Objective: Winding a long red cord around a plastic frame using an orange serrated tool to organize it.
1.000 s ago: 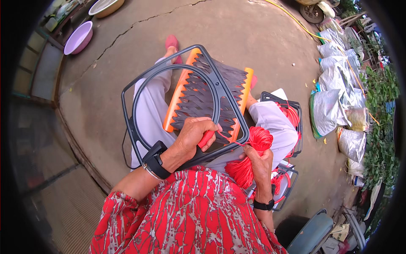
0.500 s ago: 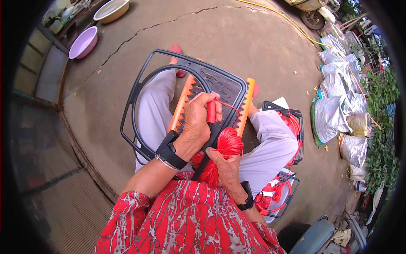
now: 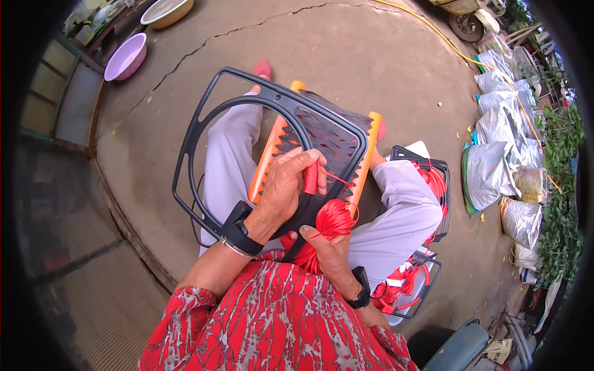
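Note:
A black frame (image 3: 189,143) with a large ring inside lies tilted over my lap. My left hand (image 3: 281,185) is closed around a part of it wrapped in red cord (image 3: 311,177), thumb on top. A thin red strand (image 3: 337,179) runs from the wrapping toward the right. Nearer my body, my right hand (image 3: 331,255) grips a thick bundle of shiny red cord (image 3: 334,219), its thumb across the strands. Part of the bundle is hidden behind the frame's dark bar and my hand. Under the frame stands a low seat with orange rails (image 3: 370,142) and dark woven straps.
At my right stand two more black frames (image 3: 447,185) with red cord, one above a pale tub. Silvery sacks (image 3: 489,173) line the right side. A purple basin (image 3: 126,57) and a tan basin (image 3: 166,12) sit far left. A yellow hose (image 3: 433,28) crosses the concrete.
Both hands have shifted slightly toward my body, still holding the wrapped part and the bundle. The frame has tilted a little, and the whole view has turned slightly.

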### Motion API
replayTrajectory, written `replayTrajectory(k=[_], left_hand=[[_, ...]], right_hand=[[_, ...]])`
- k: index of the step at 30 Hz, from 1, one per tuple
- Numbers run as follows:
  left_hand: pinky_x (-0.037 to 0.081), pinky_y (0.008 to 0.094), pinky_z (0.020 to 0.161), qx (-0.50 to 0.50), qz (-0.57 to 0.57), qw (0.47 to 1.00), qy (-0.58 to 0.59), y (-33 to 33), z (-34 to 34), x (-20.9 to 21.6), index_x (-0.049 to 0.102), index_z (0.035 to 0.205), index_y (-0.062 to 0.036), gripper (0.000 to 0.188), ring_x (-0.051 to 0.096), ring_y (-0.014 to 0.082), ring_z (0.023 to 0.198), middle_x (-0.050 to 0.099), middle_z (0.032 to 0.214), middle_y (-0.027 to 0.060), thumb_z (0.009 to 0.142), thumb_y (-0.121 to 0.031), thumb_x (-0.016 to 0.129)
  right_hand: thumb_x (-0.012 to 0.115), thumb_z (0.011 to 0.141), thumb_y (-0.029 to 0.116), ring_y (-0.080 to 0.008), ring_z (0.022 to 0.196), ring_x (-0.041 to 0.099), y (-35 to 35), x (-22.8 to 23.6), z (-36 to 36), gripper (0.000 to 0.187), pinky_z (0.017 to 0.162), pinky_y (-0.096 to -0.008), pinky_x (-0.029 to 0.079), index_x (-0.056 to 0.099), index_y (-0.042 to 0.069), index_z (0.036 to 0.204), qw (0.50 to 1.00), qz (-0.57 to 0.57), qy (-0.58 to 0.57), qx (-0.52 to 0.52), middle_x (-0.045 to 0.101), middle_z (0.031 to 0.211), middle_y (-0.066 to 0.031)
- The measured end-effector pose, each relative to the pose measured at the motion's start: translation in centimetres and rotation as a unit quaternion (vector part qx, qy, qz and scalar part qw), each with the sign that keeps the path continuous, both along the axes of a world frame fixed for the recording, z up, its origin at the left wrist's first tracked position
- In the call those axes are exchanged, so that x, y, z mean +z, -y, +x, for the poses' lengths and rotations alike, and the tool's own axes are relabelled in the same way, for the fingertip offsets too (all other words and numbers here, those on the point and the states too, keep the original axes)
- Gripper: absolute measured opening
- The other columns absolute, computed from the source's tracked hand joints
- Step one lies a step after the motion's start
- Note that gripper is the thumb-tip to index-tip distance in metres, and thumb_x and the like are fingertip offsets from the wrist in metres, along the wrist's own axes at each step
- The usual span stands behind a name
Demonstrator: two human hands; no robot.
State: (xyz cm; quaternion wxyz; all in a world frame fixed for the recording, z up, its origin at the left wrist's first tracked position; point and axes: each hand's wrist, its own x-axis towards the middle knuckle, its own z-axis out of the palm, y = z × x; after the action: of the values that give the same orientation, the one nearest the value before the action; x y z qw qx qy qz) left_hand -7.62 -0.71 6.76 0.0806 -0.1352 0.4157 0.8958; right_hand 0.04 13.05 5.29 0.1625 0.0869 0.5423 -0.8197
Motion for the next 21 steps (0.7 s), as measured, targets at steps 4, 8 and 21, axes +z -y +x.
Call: replayTrajectory(k=[4, 8, 21], left_hand=[[0.049, 0.032, 0.066, 0.009, 0.019, 1.0, -0.01, 0.0, 0.7, -0.3, 0.057, 0.09, 0.0, 0.026, 0.06, 0.0203, 0.064, 0.061, 0.068, 0.0121, 0.093, -0.026, 0.056], [0.049, 0.0326, 0.069, 0.001, 0.009, 1.0, -0.005, -0.2, 1.0, -0.1, 0.057, 0.091, 0.0004, 0.024, 0.061, 0.0213, 0.065, 0.062, 0.069, 0.0124, 0.093, -0.024, 0.056], [0.044, 0.0321, 0.057, -0.078, 0.176, 0.981, -0.002, -1.0, 0.3, -1.1, 0.059, 0.105, 0.0017, 0.033, 0.054, 0.0194, 0.059, 0.058, 0.07, 0.0092, 0.099, -0.029, 0.048]], right_hand=[[0.069, 0.08, -0.006, -0.0111, 0.071, 0.062, 0.1, 1.3, -0.1, 0.022, 0.065, -0.029, 0.057, 0.053, 0.001, 0.094, 0.998, 0.049, -0.034, 0.029, 0.055, 0.083, -0.0005], [0.069, 0.081, -0.005, -0.0124, 0.069, 0.065, 0.2, 1.3, 0.1, 0.02, 0.064, -0.0285, 0.056, 0.054, 0.001, 0.092, 1.0, 0.021, -0.01, 0.001, 0.058, 0.08, -0.0013], [0.07, 0.083, 0.004, -0.0151, 0.07, 0.065, -5.0, 4.0, -3.8, 0.027, 0.066, -0.0286, 0.053, 0.057, -0.002, 0.106, 0.99, 0.07, -0.057, -0.104, 0.067, 0.084, -0.0099]])
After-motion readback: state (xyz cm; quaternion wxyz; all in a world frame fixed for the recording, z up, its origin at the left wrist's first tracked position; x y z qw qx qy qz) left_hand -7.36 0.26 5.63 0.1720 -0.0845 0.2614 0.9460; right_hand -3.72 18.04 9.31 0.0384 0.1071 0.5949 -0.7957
